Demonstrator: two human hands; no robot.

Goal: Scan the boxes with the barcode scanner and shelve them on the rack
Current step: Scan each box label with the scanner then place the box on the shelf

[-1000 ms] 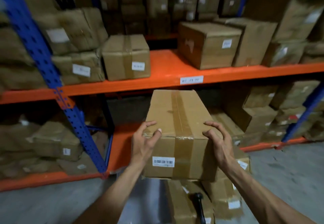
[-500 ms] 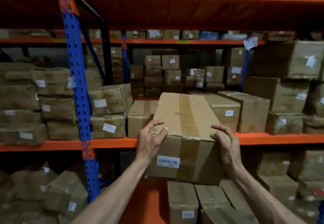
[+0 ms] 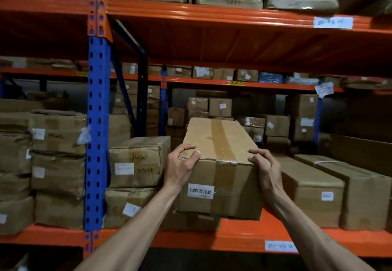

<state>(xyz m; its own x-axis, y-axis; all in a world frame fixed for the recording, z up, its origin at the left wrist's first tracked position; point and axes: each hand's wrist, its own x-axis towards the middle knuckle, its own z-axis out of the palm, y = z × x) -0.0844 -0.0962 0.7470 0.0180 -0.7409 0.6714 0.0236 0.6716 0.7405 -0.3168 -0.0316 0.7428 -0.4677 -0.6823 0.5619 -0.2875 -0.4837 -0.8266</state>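
I hold a long taped cardboard box (image 3: 218, 162) at the level of the orange rack shelf (image 3: 239, 235), its near end facing me with a white barcode label (image 3: 200, 190). My left hand (image 3: 180, 165) grips the near left top corner, fingers curled over the edge. My right hand (image 3: 266, 169) grips the near right top corner the same way. The box's underside sits just above a flat box (image 3: 191, 221) lying on the shelf. No barcode scanner is in view.
A blue rack upright (image 3: 96, 122) stands left of the box. Stacked boxes (image 3: 135, 162) fill the shelf to the left, long boxes (image 3: 309, 188) lie to the right. An orange upper shelf (image 3: 233, 18) carries more packages overhead.
My hands have raised the box from floor level up to the middle shelf and pushed it forward. The view has tilted upward, and the scanner below has dropped out of sight.
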